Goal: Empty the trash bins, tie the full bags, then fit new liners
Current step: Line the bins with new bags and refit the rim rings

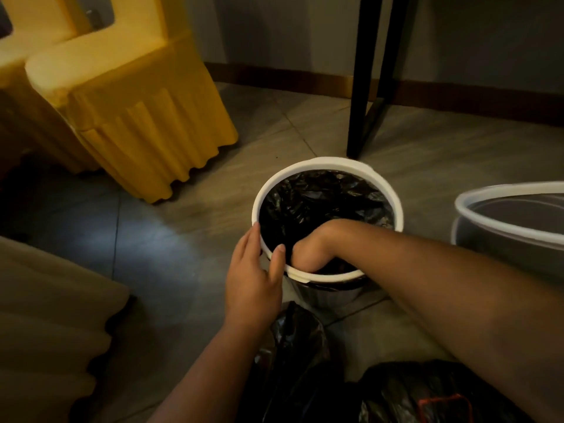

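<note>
A round trash bin with a white rim (329,166) stands on the tiled floor in the middle of the view. A black liner (320,196) sits inside it, crumpled against the walls. My left hand (253,276) grips the near left part of the rim, thumb over the top and fingers outside. My right hand (314,248) reaches down into the bin at the near side; its fingers are hidden inside the liner. Full black bags (293,355) lie on the floor close to me, one at the bottom right (433,392).
A second bin with a white rim (494,193) stands at the right edge. Yellow-covered chairs (137,117) stand at the left and back left. A black table leg (363,87) rises just behind the bin. A cloth-covered seat (45,315) is at the near left.
</note>
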A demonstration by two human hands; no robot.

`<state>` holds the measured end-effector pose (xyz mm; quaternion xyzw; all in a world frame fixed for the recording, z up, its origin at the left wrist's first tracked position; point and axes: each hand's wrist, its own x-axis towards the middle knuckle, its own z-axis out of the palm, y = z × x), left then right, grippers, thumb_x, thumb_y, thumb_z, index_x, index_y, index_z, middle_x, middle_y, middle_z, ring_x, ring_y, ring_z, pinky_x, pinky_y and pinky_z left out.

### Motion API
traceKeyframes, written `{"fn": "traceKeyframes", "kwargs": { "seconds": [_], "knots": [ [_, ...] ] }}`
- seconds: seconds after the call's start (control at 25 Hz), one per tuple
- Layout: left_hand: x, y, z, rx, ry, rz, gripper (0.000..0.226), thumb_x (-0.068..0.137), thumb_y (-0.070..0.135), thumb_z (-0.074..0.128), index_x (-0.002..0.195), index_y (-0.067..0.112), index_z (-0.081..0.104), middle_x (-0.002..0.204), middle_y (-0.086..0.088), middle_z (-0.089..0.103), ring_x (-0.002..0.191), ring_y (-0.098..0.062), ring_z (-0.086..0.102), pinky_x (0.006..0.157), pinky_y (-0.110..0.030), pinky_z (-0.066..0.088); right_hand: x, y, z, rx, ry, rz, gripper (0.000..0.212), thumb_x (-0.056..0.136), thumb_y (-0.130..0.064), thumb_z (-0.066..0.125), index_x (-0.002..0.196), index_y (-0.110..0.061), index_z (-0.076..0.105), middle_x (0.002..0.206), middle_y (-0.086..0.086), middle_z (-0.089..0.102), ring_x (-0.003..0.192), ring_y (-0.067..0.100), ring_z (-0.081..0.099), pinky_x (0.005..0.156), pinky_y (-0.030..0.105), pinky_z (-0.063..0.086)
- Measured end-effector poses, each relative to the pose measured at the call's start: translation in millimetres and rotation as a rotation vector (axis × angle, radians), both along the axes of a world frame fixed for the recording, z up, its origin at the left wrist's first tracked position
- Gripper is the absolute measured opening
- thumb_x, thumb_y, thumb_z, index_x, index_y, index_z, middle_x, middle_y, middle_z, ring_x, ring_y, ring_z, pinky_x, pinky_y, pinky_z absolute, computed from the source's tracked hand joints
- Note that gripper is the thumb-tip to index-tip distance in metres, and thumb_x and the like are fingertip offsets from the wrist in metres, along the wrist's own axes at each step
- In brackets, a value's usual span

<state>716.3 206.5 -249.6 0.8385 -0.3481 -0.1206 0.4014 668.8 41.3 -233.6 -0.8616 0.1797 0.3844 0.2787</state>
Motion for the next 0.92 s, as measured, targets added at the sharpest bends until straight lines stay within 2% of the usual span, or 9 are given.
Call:
{"fn": "traceKeyframes", "kwargs": {
  "seconds": [0.2,0.28,0.32,0.4,0.44,0.56,0.76,0.84,0.92],
  "knots": [
    [-3.2,-3.2,-3.9,-0.022,0.049,0.004,0.066,0.107,0.039,0.054,0.166,0.025,0.03,0.155,0.005,0.047,0.137,-0.01,0.05,0.113,-0.039,0.049,12.7,-8.7,-46.3,-0.154,0.195,0.165,0.045,0.109,-0.022,0.048,0.153,-0.008,0.049,0.155,0.017,0.048,0.136,0.035,0.051,0.116,0.051,0.041],
    [-6.8,-4.3,0.3,-0.027,0.101,0.007,0.068,0.107,0.038,0.055,0.167,0.027,0.026,0.149,0.004,0.051,0.131,-0.013,0.056,0.108,-0.043,0.053,13.5,-10.9,-48.0,-0.154,0.206,0.177,0.037,0.108,-0.023,0.051,0.142,-0.009,0.059,0.145,0.017,0.057,0.126,0.036,0.058,0.105,0.051,0.051],
    [-7.4,-4.6,2.8,-0.029,0.11,0.008,0.069,0.107,0.037,0.056,0.168,0.028,0.025,0.145,0.004,0.054,0.127,-0.014,0.059,0.105,-0.044,0.055,14.0,-15.7,-37.0,-0.128,0.186,0.14,0.028,0.106,-0.026,0.053,0.125,-0.011,0.066,0.129,0.015,0.066,0.111,0.035,0.066,0.089,0.048,0.06],
    [-7.1,-5.6,5.4,-0.034,0.122,0.012,0.07,0.107,0.036,0.057,0.167,0.03,0.023,0.139,0.004,0.059,0.121,-0.014,0.063,0.101,-0.044,0.057,19.7,-35.0,-10.6,-0.092,0.116,-0.125,0.025,0.103,-0.028,0.051,0.101,-0.009,0.067,0.099,0.015,0.073,0.082,0.032,0.073,0.057,0.038,0.062],
    [-7.5,-5.7,6.4,-0.038,0.141,0.014,0.07,0.107,0.035,0.057,0.167,0.031,0.023,0.138,0.003,0.061,0.119,-0.014,0.065,0.1,-0.044,0.058,23.9,-46.3,0.5,-0.12,0.052,-0.237,0.026,0.102,-0.028,0.051,0.101,-0.007,0.067,0.095,0.015,0.074,0.078,0.032,0.073,0.054,0.036,0.06],
    [-10.0,-2.2,9.3,-0.024,0.217,0.02,0.071,0.107,0.035,0.058,0.167,0.038,0.02,0.136,-0.001,0.068,0.112,-0.009,0.07,0.095,-0.033,0.06,39.1,-52.8,9.8,-0.237,-0.144,-0.258,0.032,0.1,-0.031,0.054,0.123,-0.013,0.066,0.11,0.007,0.067,0.082,0.023,0.063,0.078,0.035,0.05],
    [-9.6,6.0,11.8,-0.028,0.267,-0.051,0.084,0.095,0.039,0.075,0.152,0.063,0.018,0.134,0.018,0.065,0.11,0.008,0.067,0.089,-0.016,0.056,45.4,-32.6,-36.8,-0.114,0.134,-0.103,0.056,0.102,-0.031,0.057,0.153,-0.007,0.048,0.152,0.018,0.052,0.127,0.037,0.055,0.11,0.046,0.045],
    [-10.2,10.4,11.0,0.0,0.248,-0.09,0.1,0.084,0.047,0.083,0.156,0.06,0.016,0.129,0.032,0.055,0.106,0.025,0.057,0.08,-0.002,0.05,47.7,-28.6,-50.6,-0.171,0.18,-0.029,0.059,0.103,-0.028,0.058,0.157,-0.009,0.043,0.159,0.016,0.043,0.137,0.039,0.047,0.108,0.044,0.043],
    [-11.4,11.4,8.1,0.033,0.225,-0.112,0.115,0.08,0.053,0.085,0.165,0.047,0.01,0.129,0.034,0.05,0.104,0.032,0.052,0.077,0.001,0.046,50.1,-27.5,-49.2,-0.196,0.194,-0.021,0.059,0.102,-0.029,0.059,0.157,-0.013,0.045,0.155,0.013,0.044,0.122,0.038,0.052,0.091,0.045,0.047]
  ]
}}
